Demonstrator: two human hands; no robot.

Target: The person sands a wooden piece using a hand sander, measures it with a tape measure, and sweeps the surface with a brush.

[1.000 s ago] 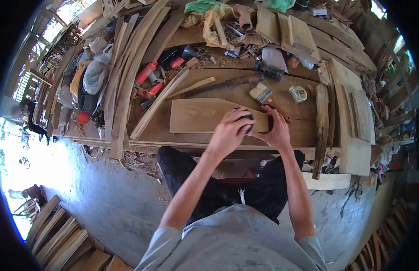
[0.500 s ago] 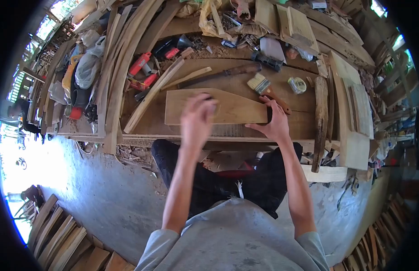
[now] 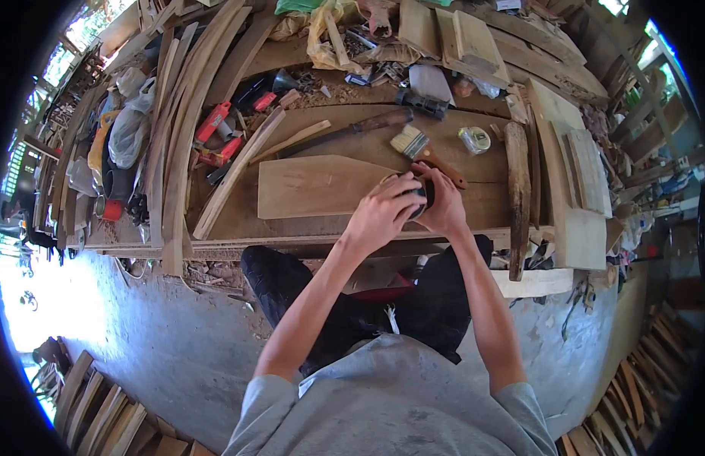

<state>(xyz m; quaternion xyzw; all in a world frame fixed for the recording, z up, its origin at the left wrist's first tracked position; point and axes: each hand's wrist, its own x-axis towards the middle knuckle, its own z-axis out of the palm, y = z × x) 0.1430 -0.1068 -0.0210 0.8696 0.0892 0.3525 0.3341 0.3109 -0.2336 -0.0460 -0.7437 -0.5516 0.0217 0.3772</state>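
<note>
A flat wooden board (image 3: 314, 186), squared at its left end and tapering to the right, lies on the workbench (image 3: 489, 205) before me. My left hand (image 3: 384, 209) rests over its narrow part, fingers curled against a small dark object (image 3: 424, 197) whose kind is mostly hidden. At the narrow end, my right hand (image 3: 445, 204) is closed around the board's tip, right beside that dark object. A flat paintbrush (image 3: 436, 156) lies just beyond my right hand. Behind the board is a long dark tool with a wooden handle (image 3: 387, 119).
A tape measure (image 3: 474, 140) lies right of the brush. A rough wooden stick (image 3: 517, 197) crosses the bench's right side. Red-and-black tools (image 3: 214, 125), wood strips (image 3: 238, 171) and bags crowd the left. Stacked planks (image 3: 474, 45) fill the back.
My left hand has swept rightward from the board's wide end to its narrow end, meeting my right hand. The right hand stays at the tip. The view has shifted slightly.
</note>
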